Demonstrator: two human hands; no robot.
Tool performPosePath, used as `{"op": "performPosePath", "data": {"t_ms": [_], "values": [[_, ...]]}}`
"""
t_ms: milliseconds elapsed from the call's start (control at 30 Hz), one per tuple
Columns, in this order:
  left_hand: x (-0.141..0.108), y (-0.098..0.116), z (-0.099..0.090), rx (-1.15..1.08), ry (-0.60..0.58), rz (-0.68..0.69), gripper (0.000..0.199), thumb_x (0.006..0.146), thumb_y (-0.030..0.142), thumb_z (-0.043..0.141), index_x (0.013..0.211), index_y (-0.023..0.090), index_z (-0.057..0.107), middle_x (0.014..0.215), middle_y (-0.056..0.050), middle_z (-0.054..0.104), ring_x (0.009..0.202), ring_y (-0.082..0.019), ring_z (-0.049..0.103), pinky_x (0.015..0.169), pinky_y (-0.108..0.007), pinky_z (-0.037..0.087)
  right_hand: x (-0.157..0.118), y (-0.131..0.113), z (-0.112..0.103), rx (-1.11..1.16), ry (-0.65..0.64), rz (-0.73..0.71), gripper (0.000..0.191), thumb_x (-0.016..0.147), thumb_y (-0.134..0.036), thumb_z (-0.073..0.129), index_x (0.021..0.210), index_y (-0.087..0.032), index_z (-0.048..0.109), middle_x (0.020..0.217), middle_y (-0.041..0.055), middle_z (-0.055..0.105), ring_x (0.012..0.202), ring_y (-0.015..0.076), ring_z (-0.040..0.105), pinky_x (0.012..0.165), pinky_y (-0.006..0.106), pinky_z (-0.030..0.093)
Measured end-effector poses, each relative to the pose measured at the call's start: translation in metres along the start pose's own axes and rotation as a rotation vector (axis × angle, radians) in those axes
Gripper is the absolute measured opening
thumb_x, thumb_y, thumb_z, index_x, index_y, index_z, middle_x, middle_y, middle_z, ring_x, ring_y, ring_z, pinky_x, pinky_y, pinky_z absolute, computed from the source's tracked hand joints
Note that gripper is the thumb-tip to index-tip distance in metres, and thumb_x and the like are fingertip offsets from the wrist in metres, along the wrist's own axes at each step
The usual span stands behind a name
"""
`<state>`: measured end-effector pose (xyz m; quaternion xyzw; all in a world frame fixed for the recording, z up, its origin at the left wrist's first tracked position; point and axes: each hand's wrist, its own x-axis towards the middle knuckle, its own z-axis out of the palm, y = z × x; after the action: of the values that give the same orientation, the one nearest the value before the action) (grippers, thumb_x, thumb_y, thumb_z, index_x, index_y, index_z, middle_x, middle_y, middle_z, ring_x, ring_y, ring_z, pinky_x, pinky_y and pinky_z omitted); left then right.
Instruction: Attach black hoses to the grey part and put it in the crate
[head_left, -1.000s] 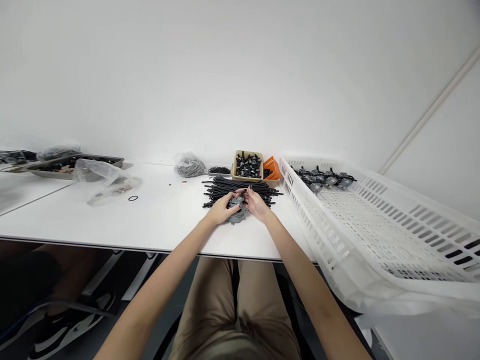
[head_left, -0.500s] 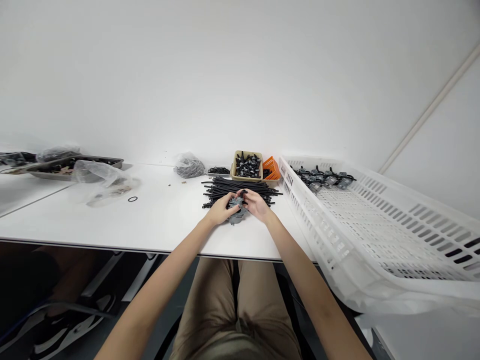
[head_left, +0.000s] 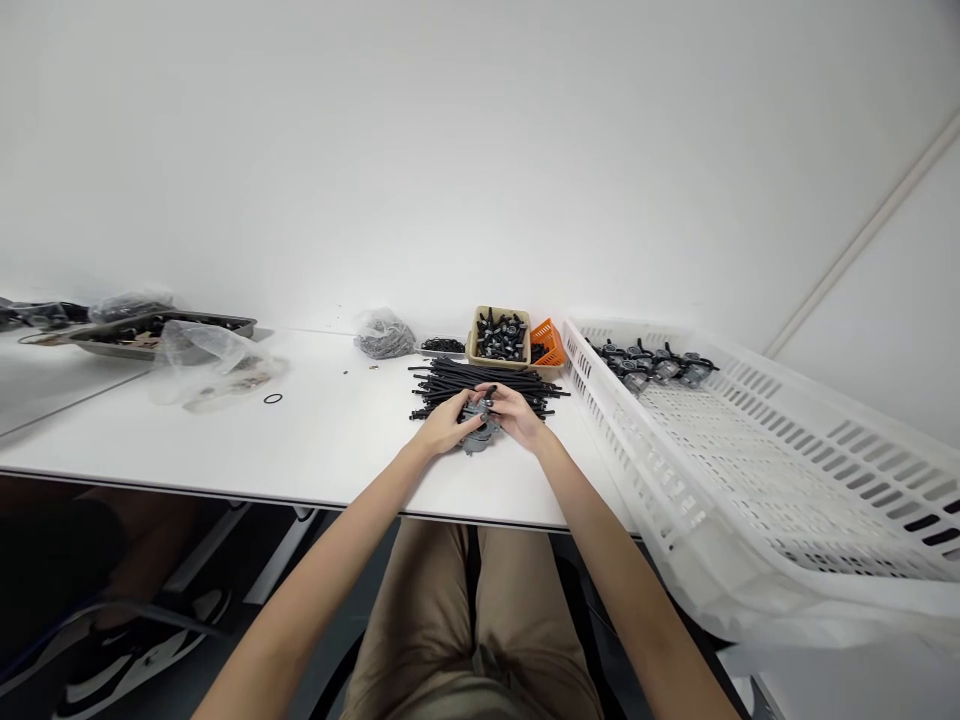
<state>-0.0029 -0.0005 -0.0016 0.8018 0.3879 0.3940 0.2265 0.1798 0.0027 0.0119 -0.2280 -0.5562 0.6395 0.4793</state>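
A grey metal carburetor (head_left: 478,440) rests between my two hands, just above the white table near its front edge. My left hand (head_left: 442,425) is closed round its left side, thumb lying across the front. From the right, the fingers of my right hand (head_left: 517,413) grip the upper part, at a short black fitting (head_left: 490,392) that points up. My fingers cover part of the body. Directly behind my hands lies a pile of black rubber hoses (head_left: 472,375).
A cream bin (head_left: 470,345) of black fittings and an orange basket (head_left: 553,340) stand behind the hoses. On the right, a white crate (head_left: 622,440) holds several carburetors (head_left: 660,365). Plastic bags (head_left: 384,335), a metal tray (head_left: 112,350) and a black ring (head_left: 273,398) lie leftward.
The view has shifted slightly, so the things on the table appear a little lower and further right. In my hands, the carburetor has turned a little and its black fitting stands more upright.
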Motion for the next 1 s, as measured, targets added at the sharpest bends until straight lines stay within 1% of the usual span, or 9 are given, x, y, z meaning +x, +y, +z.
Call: {"op": "performPosePath", "data": {"t_ms": [100,233,333,467,533,667,800,900,1000], "values": [[-0.001,0.000,0.000,-0.137,0.025,0.001,0.041,0.082,0.050,0.057,0.111,0.020,0.058,0.106,-0.007,0.066,0.100,-0.025,0.060,0.091,-0.036,0.043,0.001,0.002,0.003,-0.086,0.046,-0.037,0.034,0.062,-0.029,0.080,0.094,-0.021,0.071,0.090,0.0037,0.069,0.079,0.0156,0.060,0.069,0.026,0.046],[0.001,0.000,0.008,-0.507,0.126,-0.074,0.054,0.083,0.051,0.057,0.126,0.020,0.048,0.103,-0.006,0.067,0.103,-0.021,0.060,0.094,-0.035,0.042,0.002,0.002,0.003,-0.100,0.094,-0.059,0.033,0.058,-0.030,0.083,0.088,-0.020,0.073,0.077,0.0018,0.068,0.066,0.0127,0.057,0.060,0.025,0.043],[0.002,0.000,0.018,-0.802,0.134,-0.246,0.049,0.074,0.051,0.066,0.109,0.018,0.059,0.094,-0.004,0.068,0.094,-0.020,0.062,0.087,-0.033,0.045,0.002,0.000,0.004,-0.087,0.109,-0.071,0.029,0.057,-0.030,0.084,0.082,-0.020,0.073,0.076,0.0015,0.068,0.064,0.0128,0.057,0.057,0.024,0.042],[0.001,0.006,0.023,-1.092,0.031,-0.440,0.045,0.068,0.055,0.070,0.092,0.017,0.064,0.085,-0.005,0.068,0.079,-0.020,0.063,0.074,-0.032,0.049,0.005,-0.004,0.010,-0.055,0.147,-0.099,0.028,0.059,-0.034,0.083,0.080,-0.020,0.072,0.075,0.0020,0.067,0.064,0.0141,0.058,0.056,0.025,0.042],[0.000,0.009,0.021,-1.135,0.036,-0.429,0.045,0.067,0.053,0.072,0.095,0.018,0.065,0.087,-0.005,0.069,0.080,-0.020,0.063,0.075,-0.032,0.050,0.008,-0.007,0.013,-0.049,0.179,-0.152,0.028,0.061,-0.036,0.082,0.082,-0.021,0.071,0.078,0.0019,0.068,0.067,0.0147,0.059,0.060,0.026,0.045],[0.000,0.011,0.020,-1.034,0.219,-0.285,0.037,0.068,0.046,0.074,0.091,0.018,0.066,0.094,-0.004,0.068,0.090,-0.020,0.061,0.083,-0.031,0.047,0.014,-0.018,0.008,-0.141,0.099,-0.163,0.035,0.067,-0.038,0.078,0.097,-0.022,0.071,0.094,0.0056,0.071,0.083,0.0177,0.063,0.075,0.030,0.049],[0.000,0.008,0.023,-0.996,0.199,-0.331,0.034,0.068,0.045,0.071,0.087,0.017,0.063,0.087,-0.003,0.065,0.087,-0.020,0.060,0.080,-0.031,0.047,0.022,-0.024,-0.015,-0.234,0.010,-0.141,0.050,0.069,-0.043,0.075,0.115,-0.026,0.064,0.111,0.0064,0.068,0.093,0.0192,0.064,0.082,0.033,0.049],[-0.001,0.007,0.024,-0.996,0.228,-0.374,0.031,0.069,0.043,0.068,0.086,0.018,0.062,0.083,-0.002,0.063,0.083,-0.020,0.059,0.076,-0.031,0.046,0.029,-0.021,-0.035,-0.596,0.029,-0.113,0.033,0.073,-0.040,0.071,0.100,-0.022,0.071,0.092,0.0057,0.071,0.084,0.0199,0.064,0.080,0.036,0.049],[0.001,0.006,0.024,-1.028,0.294,-0.374,0.028,0.070,0.042,0.066,0.083,0.018,0.061,0.080,-0.001,0.062,0.080,-0.018,0.059,0.075,-0.030,0.045,0.034,-0.012,-0.045,-0.975,0.090,-0.193,0.010,0.076,-0.027,0.068,0.083,-0.024,0.073,0.083,0.0039,0.070,0.079,0.0203,0.061,0.081,0.038,0.047]]}}
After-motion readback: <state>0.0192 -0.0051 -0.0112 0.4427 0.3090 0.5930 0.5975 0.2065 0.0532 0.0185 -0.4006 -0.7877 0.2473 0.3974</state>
